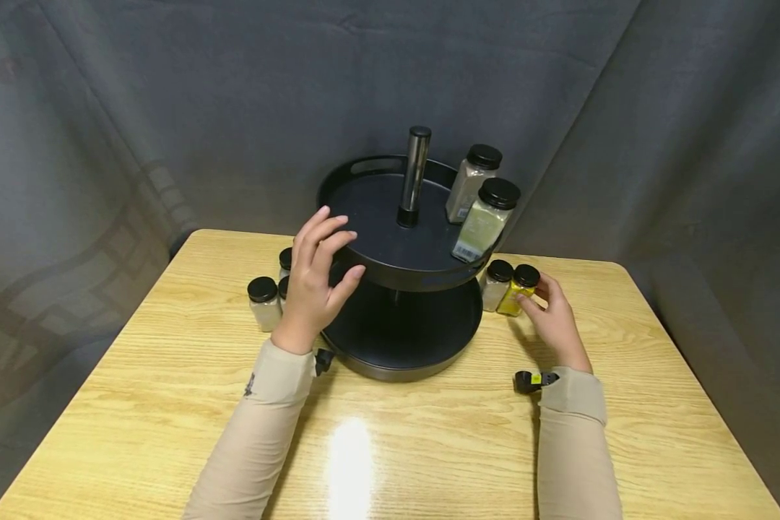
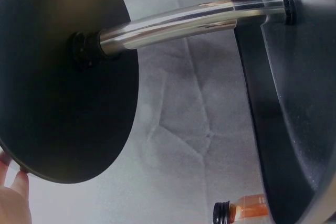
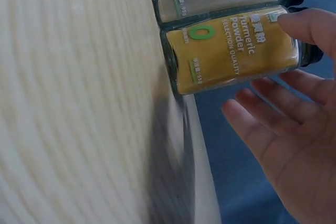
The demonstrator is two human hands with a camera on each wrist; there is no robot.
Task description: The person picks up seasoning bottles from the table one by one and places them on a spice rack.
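grey cloth [image 1: 266, 108] hangs in folds beyond and to either side of the hands, and beneath them spreads a pale wood-grained table [image 1: 429, 448], a bright patch of glare lying between the forearms. between the hands sits a black two-tier stand [image 1: 391, 374], the left hand [image 1: 312, 282] loosely spread at its upper rim. the right hand [image 1: 557, 321] pinches the yellow turmeric jar [image 1: 510, 301] between thumb and fingers, a greyish jar [image 1: 494, 290] touching it on the side away from the palm.
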